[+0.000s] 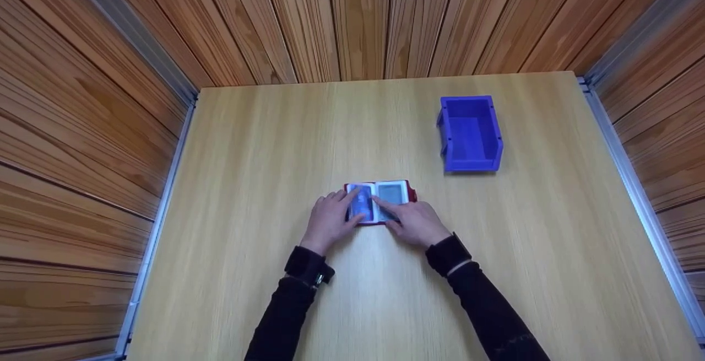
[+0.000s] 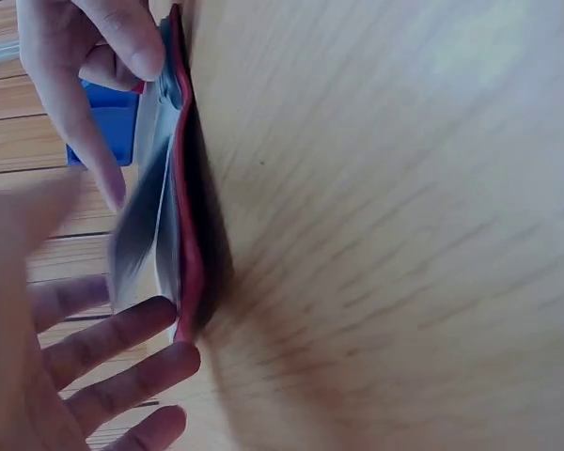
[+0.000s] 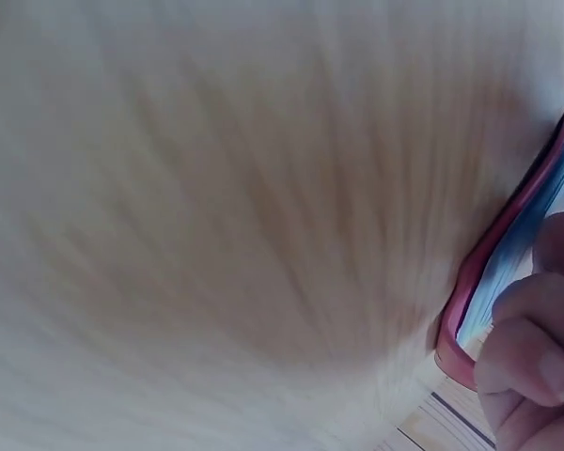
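A red card holder (image 1: 392, 190) with clear plastic sleeves lies spread like a book on the table, a blue-violet card showing on its left side. My left hand (image 1: 329, 219) is at the left side, its thumb and forefinger apart over that card. In the left wrist view its fingers are stretched out beside a raised, blurred sleeve (image 2: 141, 225). My right hand (image 1: 417, 222) rests on the right side, its straight forefinger reaching to the fold and its thumb near the bottom edge. Its other fingers (image 3: 526, 362) are bent over the sleeves in the right wrist view.
A blue plastic bin (image 1: 471, 138) stands on the wooden table (image 1: 264, 146), behind and to the right of the card holder. Wood-panelled walls (image 1: 358, 25) with metal framing (image 1: 160, 217) enclose the table at the back and both sides.
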The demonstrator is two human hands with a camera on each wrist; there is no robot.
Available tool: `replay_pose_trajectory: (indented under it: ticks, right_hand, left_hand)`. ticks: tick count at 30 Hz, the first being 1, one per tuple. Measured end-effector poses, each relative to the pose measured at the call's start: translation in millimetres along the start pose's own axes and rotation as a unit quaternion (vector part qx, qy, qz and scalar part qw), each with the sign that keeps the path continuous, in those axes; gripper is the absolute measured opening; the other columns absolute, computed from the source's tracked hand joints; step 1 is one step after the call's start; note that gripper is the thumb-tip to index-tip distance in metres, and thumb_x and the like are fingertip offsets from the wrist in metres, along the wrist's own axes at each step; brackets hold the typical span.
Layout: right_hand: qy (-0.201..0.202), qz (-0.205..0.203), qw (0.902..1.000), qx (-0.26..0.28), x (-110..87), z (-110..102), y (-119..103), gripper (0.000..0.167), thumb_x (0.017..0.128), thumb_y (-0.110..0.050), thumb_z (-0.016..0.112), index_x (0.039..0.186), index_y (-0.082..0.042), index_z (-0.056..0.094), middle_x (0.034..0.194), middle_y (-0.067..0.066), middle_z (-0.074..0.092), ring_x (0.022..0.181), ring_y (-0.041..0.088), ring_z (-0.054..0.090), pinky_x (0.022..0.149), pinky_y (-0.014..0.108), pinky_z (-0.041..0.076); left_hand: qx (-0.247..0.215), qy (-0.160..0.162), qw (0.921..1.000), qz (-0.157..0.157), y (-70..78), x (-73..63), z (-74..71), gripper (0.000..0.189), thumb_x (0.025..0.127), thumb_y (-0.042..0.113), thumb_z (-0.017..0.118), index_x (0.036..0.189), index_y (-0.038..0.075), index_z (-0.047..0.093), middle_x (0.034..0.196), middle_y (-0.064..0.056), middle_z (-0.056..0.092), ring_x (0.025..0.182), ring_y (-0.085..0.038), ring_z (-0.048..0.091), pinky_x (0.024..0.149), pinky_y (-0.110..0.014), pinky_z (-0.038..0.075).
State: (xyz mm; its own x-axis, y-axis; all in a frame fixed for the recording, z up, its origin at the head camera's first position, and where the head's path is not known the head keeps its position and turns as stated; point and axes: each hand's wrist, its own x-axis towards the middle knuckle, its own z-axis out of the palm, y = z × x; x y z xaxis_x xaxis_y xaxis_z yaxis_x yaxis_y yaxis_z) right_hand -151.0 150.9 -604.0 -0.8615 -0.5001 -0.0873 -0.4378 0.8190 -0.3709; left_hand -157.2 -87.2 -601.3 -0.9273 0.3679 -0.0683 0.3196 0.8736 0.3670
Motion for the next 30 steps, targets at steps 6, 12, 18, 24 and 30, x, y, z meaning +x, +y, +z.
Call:
replay_pose_trajectory:
  ticks: [6,12,18,24,30]
  right_hand:
    - [0.015,0.059,0.9981,-0.010,1.0,0,6,0.054,0.103,-0.033,0.064,0.155,-0.024,0.051,0.059,-0.006,0.036,0.054,0.014,0.037,0.055,0.032,0.033]
    - [-0.007,0.102,0.9946,-0.018,0.1,-3,11,0.063,0.101,-0.046,0.064,0.157,-0.024,0.047,0.061,-0.001,0.042,0.058,0.019,0.041,0.061,0.036,0.039]
    - [-0.006,0.116,0.9932,-0.006,-2.6,-6,17,0.067,0.098,-0.047,0.067,0.156,-0.020,0.048,0.064,0.009,0.055,0.063,0.025,0.052,0.066,0.042,0.046]
    - [-0.009,0.123,0.9924,0.002,-4.8,-7,20,0.072,0.097,-0.048,0.069,0.157,-0.017,0.046,0.083,0.020,0.069,0.077,0.031,0.065,0.080,0.049,0.054]
    - [-0.016,0.134,0.9908,0.011,-5.1,-6,24,0.076,0.096,-0.049,0.070,0.159,-0.017,0.043,0.090,0.022,0.071,0.082,0.032,0.065,0.088,0.052,0.055]
  left_hand:
    - [0.038,0.003,0.9992,-0.009,-3.6,0.2,2.4,0.060,0.098,0.044,0.069,0.149,0.016,0.057,0.130,-0.011,0.063,0.115,-0.029,0.062,0.092,-0.045,0.051]
    - [0.039,0.004,0.9991,-0.014,-4.9,-1.6,5.5,0.061,0.097,0.042,0.071,0.150,0.016,0.057,0.127,-0.008,0.063,0.113,-0.027,0.061,0.091,-0.044,0.048]
    - [0.044,0.007,0.9989,-0.016,-5.4,-2.9,7.6,0.061,0.097,0.043,0.070,0.151,0.018,0.056,0.129,-0.006,0.062,0.116,-0.026,0.059,0.091,-0.044,0.047]
    - [0.050,0.005,0.9987,-0.013,-6.3,-2.9,9.2,0.061,0.097,0.043,0.070,0.151,0.018,0.056,0.130,-0.005,0.062,0.116,-0.027,0.058,0.093,-0.046,0.047]
    - [0.052,0.000,0.9986,-0.012,-9.5,-2.3,11.3,0.061,0.099,0.045,0.067,0.153,0.020,0.053,0.133,-0.004,0.061,0.119,-0.026,0.055,0.099,-0.047,0.045]
